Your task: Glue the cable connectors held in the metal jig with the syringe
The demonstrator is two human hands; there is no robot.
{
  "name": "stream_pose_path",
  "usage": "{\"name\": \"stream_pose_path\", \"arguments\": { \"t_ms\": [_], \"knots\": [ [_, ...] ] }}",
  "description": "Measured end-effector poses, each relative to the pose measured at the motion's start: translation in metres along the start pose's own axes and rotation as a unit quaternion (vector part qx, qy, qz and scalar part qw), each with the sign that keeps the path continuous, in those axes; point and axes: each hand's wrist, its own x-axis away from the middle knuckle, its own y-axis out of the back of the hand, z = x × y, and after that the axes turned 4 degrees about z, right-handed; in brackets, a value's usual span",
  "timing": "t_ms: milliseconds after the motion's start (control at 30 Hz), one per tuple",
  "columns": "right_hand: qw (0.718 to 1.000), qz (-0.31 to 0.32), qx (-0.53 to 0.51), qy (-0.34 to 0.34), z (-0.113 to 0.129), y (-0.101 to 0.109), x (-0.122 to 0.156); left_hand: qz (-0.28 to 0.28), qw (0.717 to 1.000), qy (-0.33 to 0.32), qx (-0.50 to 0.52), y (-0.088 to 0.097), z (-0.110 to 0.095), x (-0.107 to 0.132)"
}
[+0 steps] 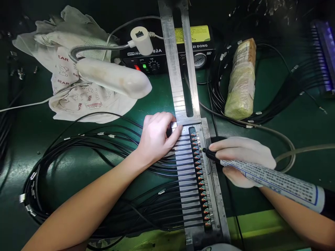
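Observation:
My left hand (157,137) rests with curled fingers on the upper end of a long metal fixture (213,174), pressing on the black cables (104,146) clamped in it. A row of several small connector ends (200,174) runs down the fixture. My right hand (242,158) grips a glue syringe (274,179) with a printed label, like a pen. Its black tip (206,152) touches one of the upper connectors. A hose (288,153) runs from the syringe area to the right.
A glue dispenser box (170,55) with lit lamps stands at the back. A gooseneck lamp (115,78) lies over a white printed cloth (68,90) at the left. A wrapped bundle (242,80) lies on coiled cables at the right. A purple-lit device (324,55) is far right.

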Motion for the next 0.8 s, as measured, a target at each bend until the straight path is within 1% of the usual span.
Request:
{"name": "stream_pose_path", "arguments": {
  "t_ms": [200, 467, 800],
  "knots": [
    [1.0, -0.027, -0.009, 0.002, 0.0006, -0.0027, 0.0002, 0.001, 1.0, 0.003, -0.001, 0.0001, -0.0003, -0.001],
    [1.0, -0.014, -0.008, -0.011, 0.0034, -0.0012, -0.001, 0.008, 1.0, 0.009, -0.003, 0.0003, -0.0005, -0.0005],
    [1.0, -0.014, -0.013, 0.014, -0.0043, -0.0009, 0.002, 0.004, 1.0, 0.01, -0.006, -0.0003, -0.0015, -0.0008]
  ]
}}
